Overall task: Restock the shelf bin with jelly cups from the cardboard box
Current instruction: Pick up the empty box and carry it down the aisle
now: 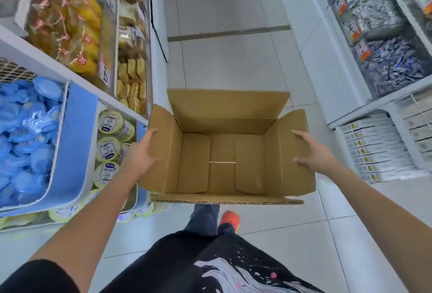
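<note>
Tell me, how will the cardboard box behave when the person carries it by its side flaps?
The box shows a bare bottom, so it is probably very light. The left hand and right hand grip thin flaps, which may bend under pressure. Its open flaps could catch on the shelves.

Pale tiled floor, left shelf bin holding yellow-lidded jelly cups
</note>
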